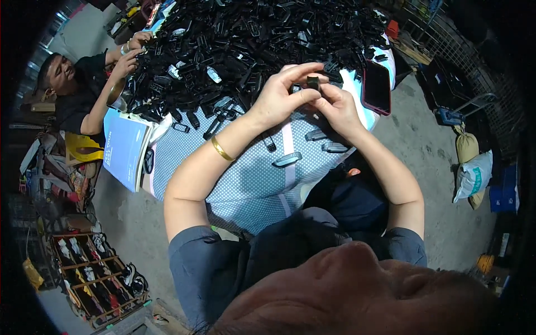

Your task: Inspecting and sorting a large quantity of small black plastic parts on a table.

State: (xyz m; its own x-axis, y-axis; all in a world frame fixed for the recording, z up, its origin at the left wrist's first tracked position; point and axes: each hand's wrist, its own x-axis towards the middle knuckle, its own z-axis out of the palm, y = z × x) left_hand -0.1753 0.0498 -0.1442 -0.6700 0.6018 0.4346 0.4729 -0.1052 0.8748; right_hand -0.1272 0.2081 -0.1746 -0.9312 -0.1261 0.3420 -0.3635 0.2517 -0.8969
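Note:
Both of my hands meet over the table and hold one small black plastic part [312, 82] between their fingertips. My left hand [282, 95] pinches it from the left with thumb and forefinger; a gold bangle [221, 149] sits on that wrist. My right hand [338, 109] grips it from the right and below. Behind my hands lies a big heap of black plastic parts [251, 44]. A few single grey-black parts [287, 160] lie on the dotted blue-white cloth [245, 184] under my forearms.
A dark phone in a red case [376, 87] lies at the table's right edge. A blue booklet [125, 148] hangs over the left edge. Another person [78, 89] sits at the far left with hands in the heap. A shoe rack [97, 276] and sacks [472, 173] stand on the concrete floor.

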